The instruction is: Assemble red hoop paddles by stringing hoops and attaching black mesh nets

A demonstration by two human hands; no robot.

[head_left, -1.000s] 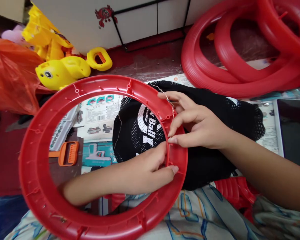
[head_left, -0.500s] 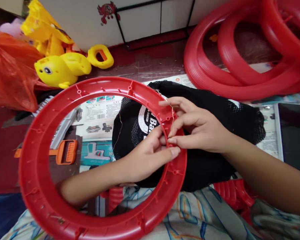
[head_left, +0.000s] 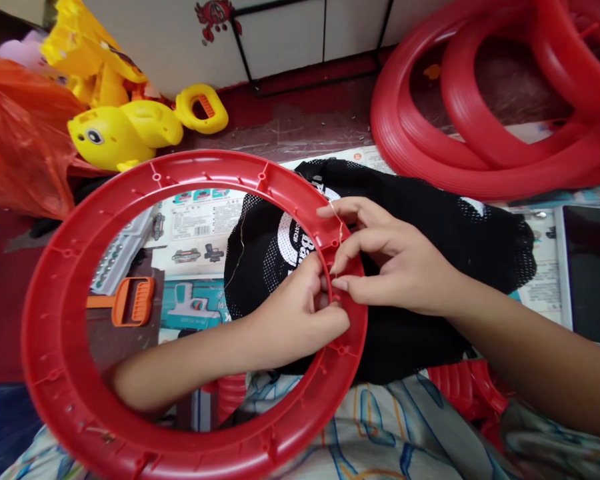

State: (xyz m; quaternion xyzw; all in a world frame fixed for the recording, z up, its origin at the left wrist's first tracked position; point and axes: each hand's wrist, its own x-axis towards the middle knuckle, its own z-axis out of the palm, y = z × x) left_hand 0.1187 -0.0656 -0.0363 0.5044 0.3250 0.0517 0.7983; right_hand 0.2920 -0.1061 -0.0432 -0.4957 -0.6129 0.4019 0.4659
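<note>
A large red plastic ring (head_left: 60, 280) rests across my lap, its right side lying over a black mesh net (head_left: 430, 227) with white lettering. My left hand (head_left: 300, 313) reaches up through the ring and pinches its right inner rim together with the net edge. My right hand (head_left: 390, 260) lies on the net outside the ring, fingers closed on a thin pale thread (head_left: 338, 220) that loops over the rim. A second strand of thread hangs down inside the ring over the net.
A stack of red rings (head_left: 480, 107) lies at the back right. Yellow plastic toys (head_left: 125, 133) and an orange bag (head_left: 20, 140) sit at the back left. Printed cardboard (head_left: 195, 233), an orange toy part (head_left: 135, 300) and a dark tablet (head_left: 595, 267) lie on the floor.
My left hand has slid up the ring's inner rim to meet my right fingertips. The ring has shifted slightly left and down in view.
</note>
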